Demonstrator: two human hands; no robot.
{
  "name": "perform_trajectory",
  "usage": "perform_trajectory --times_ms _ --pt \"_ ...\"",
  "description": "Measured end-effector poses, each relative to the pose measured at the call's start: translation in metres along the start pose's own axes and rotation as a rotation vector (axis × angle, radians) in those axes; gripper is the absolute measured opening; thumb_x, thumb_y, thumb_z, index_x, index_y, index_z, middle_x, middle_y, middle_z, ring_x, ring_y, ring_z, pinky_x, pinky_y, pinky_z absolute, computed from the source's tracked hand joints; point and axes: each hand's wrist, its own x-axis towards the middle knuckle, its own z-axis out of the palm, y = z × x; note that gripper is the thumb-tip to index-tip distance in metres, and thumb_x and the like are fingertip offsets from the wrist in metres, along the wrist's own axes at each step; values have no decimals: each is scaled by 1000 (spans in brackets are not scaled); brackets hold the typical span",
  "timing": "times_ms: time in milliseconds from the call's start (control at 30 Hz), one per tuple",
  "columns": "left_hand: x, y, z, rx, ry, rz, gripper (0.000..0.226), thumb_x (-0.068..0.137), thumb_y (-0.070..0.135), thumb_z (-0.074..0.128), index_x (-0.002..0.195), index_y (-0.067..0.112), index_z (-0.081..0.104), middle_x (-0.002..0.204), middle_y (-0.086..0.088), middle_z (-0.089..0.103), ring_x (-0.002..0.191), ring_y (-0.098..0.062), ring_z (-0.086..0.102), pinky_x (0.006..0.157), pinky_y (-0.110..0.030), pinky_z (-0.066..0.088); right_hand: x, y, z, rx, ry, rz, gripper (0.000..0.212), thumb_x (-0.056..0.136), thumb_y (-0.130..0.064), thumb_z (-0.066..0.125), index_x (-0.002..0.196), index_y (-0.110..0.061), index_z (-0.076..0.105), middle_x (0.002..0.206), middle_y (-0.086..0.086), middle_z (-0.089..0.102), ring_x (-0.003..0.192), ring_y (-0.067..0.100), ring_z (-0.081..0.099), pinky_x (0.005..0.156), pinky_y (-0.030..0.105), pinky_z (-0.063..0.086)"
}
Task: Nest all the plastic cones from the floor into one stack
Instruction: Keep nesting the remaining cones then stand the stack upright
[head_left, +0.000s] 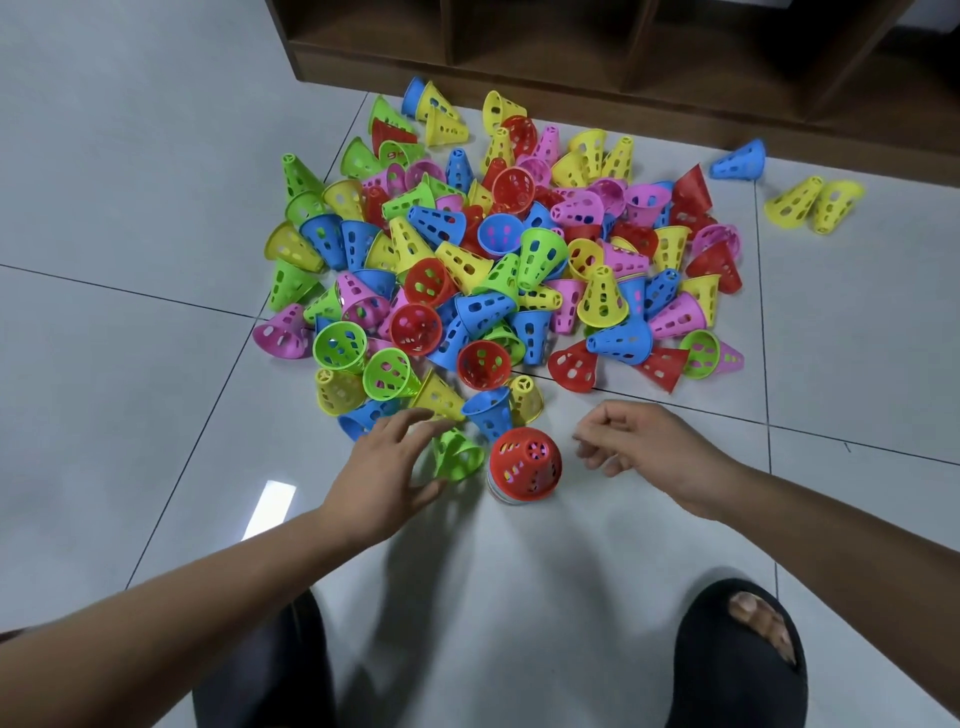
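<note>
Left hand (384, 467) splayed, right hand (652, 449) half-curled.

Head view. A stack (524, 465), red cone uppermost, stands upright on the tiled floor (130, 415) between the two hands. The left hand (382, 470), fingers spread, reaches just beside a green cone (460, 457); blur hides any contact. The right hand (647, 452) hovers near the stack, fingers loosely curled, holding nothing. Beyond lies a heap (493, 249) of loose cones before a wooden shelf (623, 62).

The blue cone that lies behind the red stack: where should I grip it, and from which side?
Probably pinch the blue cone across its narrow end, coming from above on your side: it lies with the tip toward you and the wide rim away. The right hand is empty and near.
</note>
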Motion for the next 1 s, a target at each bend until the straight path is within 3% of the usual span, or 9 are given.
perform_trajectory --times_ms 133,233,367,500,633,700,767,900,1000 --pt "-3 -1 11 62 -74 81 70 97 53 68 160 41 39 158 -1 44 131 -29 55 103 -46 53 25 4 -18 -269 252 -65 15 102 -29 68 117 -30 71 108 -6 70 101 17 69 80 34 55" --pt "-2 3 16 88 -78 74 57 102 68 50 151 40 50 155 -2 47 128 -30 56 101 -47 53 44 5 -25 -466 261 -105 42 102 -37 66 143 -38 57 123 -6 62 114 15 61 88 33 47" --pt "0 -1 19 16 -130 -1 55 102 77 42 126 33 62 147 -2 48 123 -30 58 103 -47 53 66 9 -23 -528 212 -74 55 103 -53 60 155 -46 44 136 1 54 123 21 56 100 38 48" --pt "-7 -8 25 -66 -135 -51 45 102 71 48 109 30 64 143 -4 48 122 -29 59 104 -44 54 79 7 -18 -594 177 -69 49 103 -58 55 151 -47 49 127 4 51 109 20 57 91 34 46" --pt "-15 -7 21 -91 -136 -79 21 99 41 71 114 29 64 143 0 47 117 -24 62 91 -27 49 82 4 -14 -582 197 -96 23 103 -56 56 112 -37 66 118 1 52 99 18 60 83 34 45" --pt "-19 -6 19 -102 -131 -103 42 95 32 75 133 30 57 143 4 46 113 -19 61 88 -21 44 79 8 -12 -556 191 -84 25 101 -53 62 91 -31 64 114 1 56 94 18 61 72 32 43" --pt "-21 -6 19 -120 -123 -156 59 91 30 77 143 31 50 141 5 47 115 -18 59 91 -23 47 75 18 -10 -564 189 -45 27 94 -48 73 83 -27 60 110 5 61 89 19 63 68 33 44" --pt "-25 -10 20 -99 -150 -245 62 87 38 73 143 35 46 131 3 52 119 -27 58 97 -40 54 57 33 -1 -584 142 93 48 82 -45 87 100 -17 53 93 6 67 78 21 61 65 36 45" --pt "-25 -7 17 -143 -152 -257 56 91 42 72 141 36 46 125 5 56 114 -20 61 94 -36 54 42 40 4 -548 62 189 61 77 -43 91 119 -25 50 102 4 65 85 21 64 68 34 52"
